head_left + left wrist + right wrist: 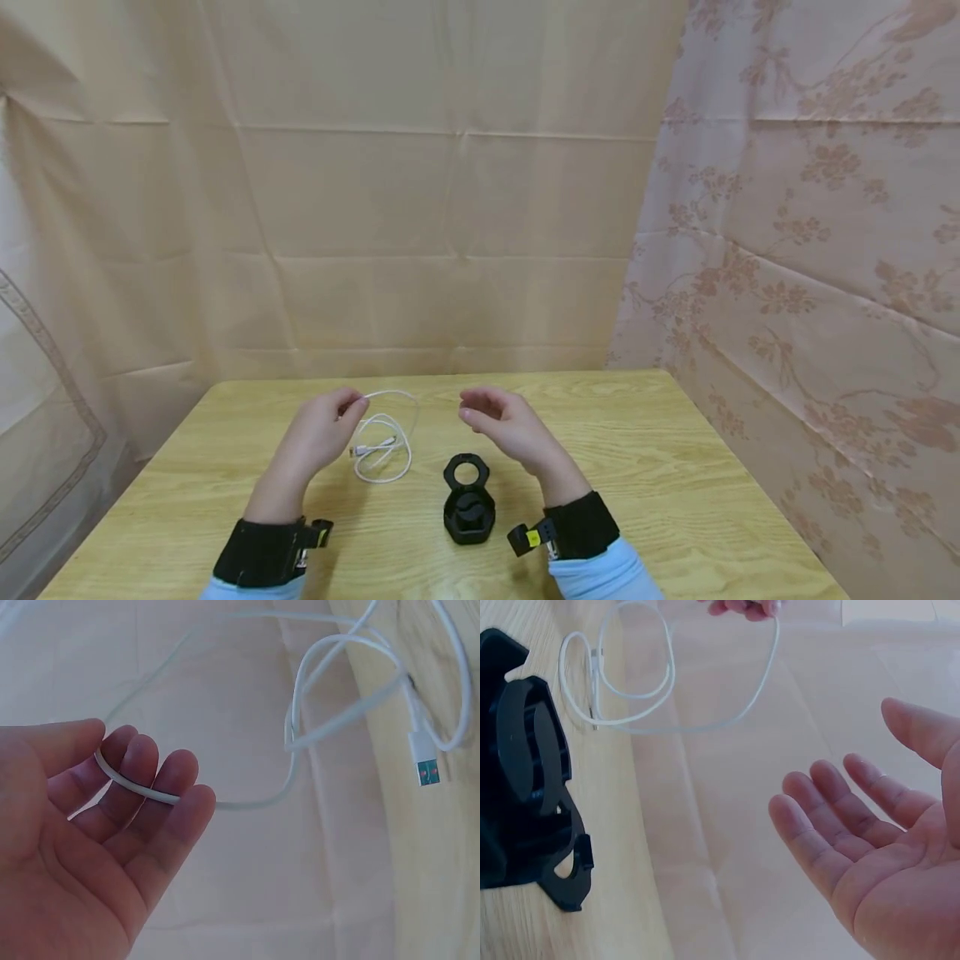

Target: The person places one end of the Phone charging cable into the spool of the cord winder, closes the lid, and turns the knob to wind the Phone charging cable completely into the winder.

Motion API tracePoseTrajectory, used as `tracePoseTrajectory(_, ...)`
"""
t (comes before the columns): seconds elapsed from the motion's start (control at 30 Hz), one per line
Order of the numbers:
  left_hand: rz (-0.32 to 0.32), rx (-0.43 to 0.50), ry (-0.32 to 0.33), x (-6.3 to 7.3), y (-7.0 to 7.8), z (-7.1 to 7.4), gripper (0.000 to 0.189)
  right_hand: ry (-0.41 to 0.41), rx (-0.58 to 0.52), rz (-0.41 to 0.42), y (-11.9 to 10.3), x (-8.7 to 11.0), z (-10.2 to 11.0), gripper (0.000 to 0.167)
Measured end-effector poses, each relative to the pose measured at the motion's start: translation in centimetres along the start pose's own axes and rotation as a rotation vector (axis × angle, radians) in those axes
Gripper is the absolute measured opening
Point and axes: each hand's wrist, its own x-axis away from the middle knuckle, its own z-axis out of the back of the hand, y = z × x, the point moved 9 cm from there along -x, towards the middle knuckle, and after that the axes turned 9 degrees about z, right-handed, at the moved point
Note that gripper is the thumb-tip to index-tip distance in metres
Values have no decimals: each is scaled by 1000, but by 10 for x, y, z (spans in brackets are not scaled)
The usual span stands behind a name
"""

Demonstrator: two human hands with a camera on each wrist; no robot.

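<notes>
From where I stand, the beige cloth (360,217) hangs behind the table (697,517); on the left a forearm in a light blue sleeve (255,590) and a black wristband (258,552) angles up and inward, and the left hand (324,425) is bent over at the wrist, its thumb tip pressed to the index finger with the white cable (381,447) pinched there and running on across the inner sides of the other fingertips; from that pinch a strand arcs rightward and down into loose loops just right of the hand, above the near wood (whether they all lie flat I cannot tell), a USB plug (426,761) among them; next, near the middle, a black hexagonal holder (469,510) sits on the table between the forearms, its ringed part (467,458) pointing away from the person; then the right hand (510,421), well apart from the left, leans inward with palm bare, fingers softly bent and thumb clear of them; at far right hangs the flowered cloth (840,233).
</notes>
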Motion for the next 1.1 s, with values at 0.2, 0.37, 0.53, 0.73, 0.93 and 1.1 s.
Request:
tracePoseTrajectory(0.2,-112,-12,31,13,20,5,16,-25,40,92,-15,-2,-13,38)
tracePoseTrajectory(0.37,-210,-36,38,26,35,4,10,-84,62,128,-19,-3,-31,38)
tracePoseTrajectory(0.53,-221,-37,1,33,38,-2,8,-153,75,137,-19,-4,-47,38)
tracePoseTrajectory(0.73,-219,-41,-17,36,35,-9,8,-205,117,116,-9,-3,-57,34)
tracePoseTrajectory(0.93,-279,-36,-4,39,38,-11,4,-248,184,89,-4,-1,-61,36)
tracePoseTrajectory(1.1,-333,-44,36,41,38,-8,3,-287,214,70,0,-1,-66,35)
